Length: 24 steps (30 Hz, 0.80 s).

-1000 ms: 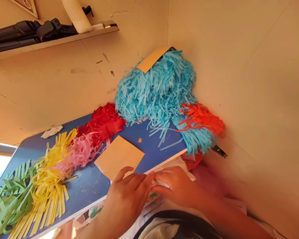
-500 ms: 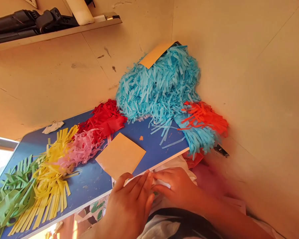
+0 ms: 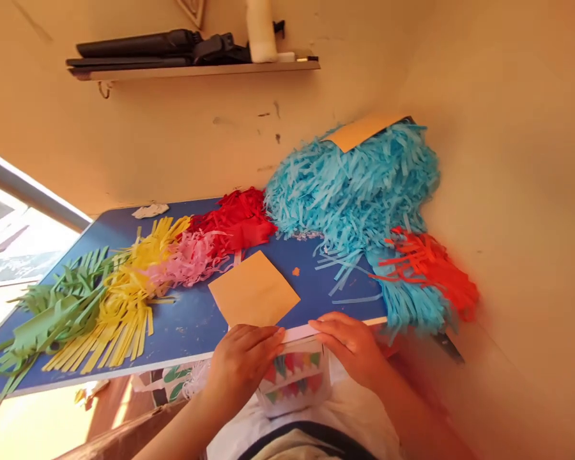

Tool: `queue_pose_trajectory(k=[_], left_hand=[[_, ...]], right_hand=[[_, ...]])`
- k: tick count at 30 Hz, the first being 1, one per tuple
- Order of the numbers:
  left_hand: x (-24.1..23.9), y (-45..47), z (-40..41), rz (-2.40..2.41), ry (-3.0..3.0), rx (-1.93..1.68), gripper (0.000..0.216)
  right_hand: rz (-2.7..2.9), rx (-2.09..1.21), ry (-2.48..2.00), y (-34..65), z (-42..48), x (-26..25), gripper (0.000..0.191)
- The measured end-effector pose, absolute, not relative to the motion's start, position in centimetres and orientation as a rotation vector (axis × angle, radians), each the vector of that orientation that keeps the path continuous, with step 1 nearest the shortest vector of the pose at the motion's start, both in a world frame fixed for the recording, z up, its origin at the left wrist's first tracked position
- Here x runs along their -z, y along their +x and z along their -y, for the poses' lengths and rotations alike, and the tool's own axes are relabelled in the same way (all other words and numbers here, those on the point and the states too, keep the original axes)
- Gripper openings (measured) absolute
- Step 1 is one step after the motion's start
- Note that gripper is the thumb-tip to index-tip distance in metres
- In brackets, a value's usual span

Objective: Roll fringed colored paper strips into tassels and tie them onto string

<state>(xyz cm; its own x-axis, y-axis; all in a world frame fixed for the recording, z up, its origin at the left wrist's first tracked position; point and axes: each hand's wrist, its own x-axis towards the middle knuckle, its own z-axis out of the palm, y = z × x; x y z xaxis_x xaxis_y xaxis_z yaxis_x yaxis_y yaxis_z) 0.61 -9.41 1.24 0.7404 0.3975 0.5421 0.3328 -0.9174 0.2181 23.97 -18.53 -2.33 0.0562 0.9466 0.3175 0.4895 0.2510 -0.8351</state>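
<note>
Near the front edge of the blue table, a whitish piece with rows of coloured triangles hangs before my body; whether it is paper or a box I cannot make out. My left hand pinches the left end of its pale top edge. At the right end, the fingers of my right hand are closed on the same edge. Just beyond my left fingers lies a square tan sheet, flat on the table.
Fringed paper lies along the table: green, yellow, pink and red. A large blue fringed heap stands in the corner, an orange sheet on top. Orange-red fringe hangs at right. Above is a wall shelf.
My hands have moved apart along the pale edge, the right one rightward, and the coloured triangles have come into view between them. The head view has shifted left and levelled.
</note>
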Motion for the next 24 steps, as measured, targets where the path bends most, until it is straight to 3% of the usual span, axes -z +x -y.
queue_pose_trajectory(k=[3,9,13,17,20,24], left_hand=[[0.2,0.4,9.2,-0.668,2.632,-1.093,0.019],[1.3,0.2,8.7,-0.758,2.396,-1.240,0.019],[1.5,0.5,8.5,-0.785,2.322,-1.243,0.018],[1.9,0.8,8.2,-0.801,2.286,-1.233,0.017],[1.9,0.9,8.0,-0.830,2.284,-1.230,0.018],[1.7,0.5,8.1,-0.849,2.293,-1.178,0.019]], right_hand=[[1.580,-0.709,-1.336,24.7,17.5,2.4,0.023],[1.373,-0.905,-1.418,25.2,10.6,2.2,0.038],[1.804,-0.692,-1.498,22.4,2.5,1.4,0.024],[2.360,-0.410,-1.412,18.1,-4.6,0.7,0.031],[2.605,-0.398,-1.380,15.7,-7.9,1.0,0.034],[2.666,-0.459,-1.421,14.7,-9.3,1.8,0.021]])
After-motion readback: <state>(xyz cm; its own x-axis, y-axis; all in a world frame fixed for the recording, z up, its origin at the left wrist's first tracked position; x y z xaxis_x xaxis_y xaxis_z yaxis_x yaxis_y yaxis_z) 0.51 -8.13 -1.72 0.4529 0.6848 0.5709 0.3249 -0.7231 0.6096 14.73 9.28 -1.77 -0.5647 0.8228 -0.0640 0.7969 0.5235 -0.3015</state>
